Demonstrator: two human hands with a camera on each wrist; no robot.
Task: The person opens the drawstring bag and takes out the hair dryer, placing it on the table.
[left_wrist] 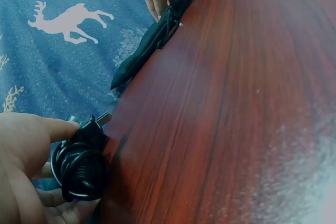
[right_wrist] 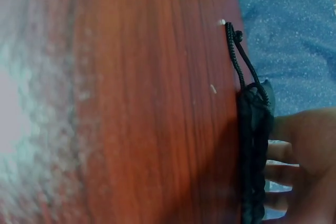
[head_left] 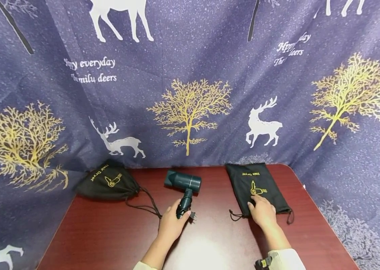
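Observation:
In the head view a dark green hair dryer [head_left: 184, 181] lies on the table with its barrel pointing left. My left hand [head_left: 172, 222] grips its handle, around which the black cord [left_wrist: 81, 174] is coiled. The plug [left_wrist: 93, 129] sticks out by the thumb in the left wrist view. To the right, a black drawstring pouch [head_left: 244, 183] with yellow "Hair Dryer" print lies flat. My right hand [head_left: 263, 212] rests on its lower part near the mouth, fingers extended over the cloth. Cord loops [right_wrist: 233, 51] stick out of the pouch's mouth end.
A second black pouch [head_left: 122, 183], bulging, sits at the table's back left corner, its drawstrings [head_left: 147, 204] trailing toward my left hand. The reddish-brown table [head_left: 217, 225] meets a blue deer-print curtain [head_left: 190, 112] behind.

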